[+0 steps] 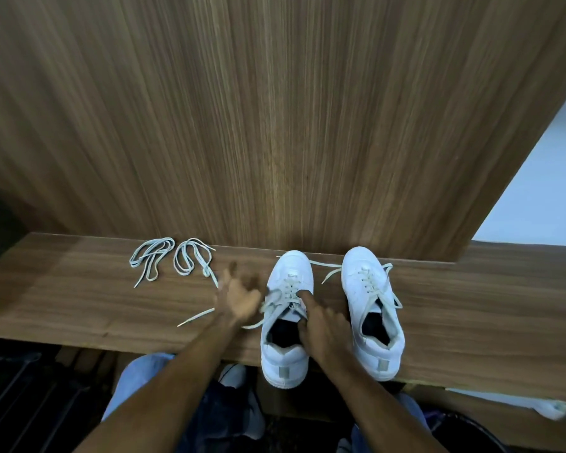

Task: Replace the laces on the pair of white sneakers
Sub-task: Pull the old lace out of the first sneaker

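Two white sneakers stand side by side on a wooden bench (79, 299), toes pointing away from me. The left sneaker (283, 361) has its lace (290, 287) loosened, with loose ends trailing to the left (195, 318). My right hand (322, 328) grips this sneaker at its opening, thumb inside the collar and forefinger reaching up onto the lacing. My left hand (239, 297) is motion-blurred just left of the shoe, fingers spread, touching the loose lace beside it. The right sneaker (370, 289) is laced, its ends untied. Two spare pale laces (152, 258) (193, 256) lie coiled at the bench's back left.
A tall wood panel (275, 125) rises directly behind the bench. My knees in blue jeans (138, 380) are below the front edge. A dark slatted object (20, 393) sits at the lower left, and a white cloth (549, 408) lies at the lower right.
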`<state>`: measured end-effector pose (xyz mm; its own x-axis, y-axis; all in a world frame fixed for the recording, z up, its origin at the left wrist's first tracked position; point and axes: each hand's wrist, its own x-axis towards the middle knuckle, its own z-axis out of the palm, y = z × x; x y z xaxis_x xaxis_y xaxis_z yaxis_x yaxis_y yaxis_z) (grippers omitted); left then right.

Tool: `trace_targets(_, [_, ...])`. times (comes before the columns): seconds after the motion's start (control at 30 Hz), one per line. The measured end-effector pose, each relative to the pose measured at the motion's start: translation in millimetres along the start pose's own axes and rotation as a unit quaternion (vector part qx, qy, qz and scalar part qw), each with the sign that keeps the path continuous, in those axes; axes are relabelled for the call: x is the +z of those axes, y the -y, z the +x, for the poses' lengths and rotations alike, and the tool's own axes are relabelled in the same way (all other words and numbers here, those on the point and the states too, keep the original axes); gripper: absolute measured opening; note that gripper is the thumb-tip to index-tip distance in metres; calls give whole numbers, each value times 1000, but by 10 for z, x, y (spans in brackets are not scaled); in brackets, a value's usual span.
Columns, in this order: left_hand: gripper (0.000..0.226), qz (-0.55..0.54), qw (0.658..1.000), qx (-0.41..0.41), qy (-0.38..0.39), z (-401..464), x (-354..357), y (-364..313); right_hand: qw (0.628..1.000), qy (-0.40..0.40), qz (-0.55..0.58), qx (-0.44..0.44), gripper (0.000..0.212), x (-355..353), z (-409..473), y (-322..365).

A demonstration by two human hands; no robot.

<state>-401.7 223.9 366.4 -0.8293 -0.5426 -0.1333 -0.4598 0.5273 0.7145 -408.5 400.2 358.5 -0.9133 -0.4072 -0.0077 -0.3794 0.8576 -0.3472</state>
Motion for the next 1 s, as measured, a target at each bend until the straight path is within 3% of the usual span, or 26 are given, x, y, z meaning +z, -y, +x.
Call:
trace_targets(0.1, [42,-15,992,69,107,-135,158,94,1000,0,8,-4,54,1,11,0])
trace_targets(0.23, [34,111,975,166,101,-133,115,14,1000,1,32,1,51,11,25,-37])
trace_targets(0.3, [33,111,969,190,111,-78,39,-71,999,2,32,1,50,1,26,-44])
trace_targets(0.37, [31,-23,974,162,155,-30,-46,-185,1000,0,30,1,48,-5,34,-42])
trace_targets(0.47, [22,-247,953,92,147,7,-161,-474,1000,-10,-4,-6,45,-3,43,-13])
trace_targets(0.63, [8,-446,887,55,105,156,-586,-1029,1000,7,-20,-19,49,22,75,-25])
trace_targets(0.73, [12,-494,861,71,98,272,-787,-1290,1000,15,-14,-24,45,22,102,-57])
trace_targets(0.8, [19,-481,869,91,73,343,-863,-1413,999,14,-18,-30,46,23,100,-70])
trace_targets(0.87, [32,-420,899,112,50,391,-830,-1387,999,9,-16,-34,46,31,101,-78])
trace_targets(1.0, [49,-162,977,139,31,380,-475,-855,999,15,33,-11,39,-1,102,-72])
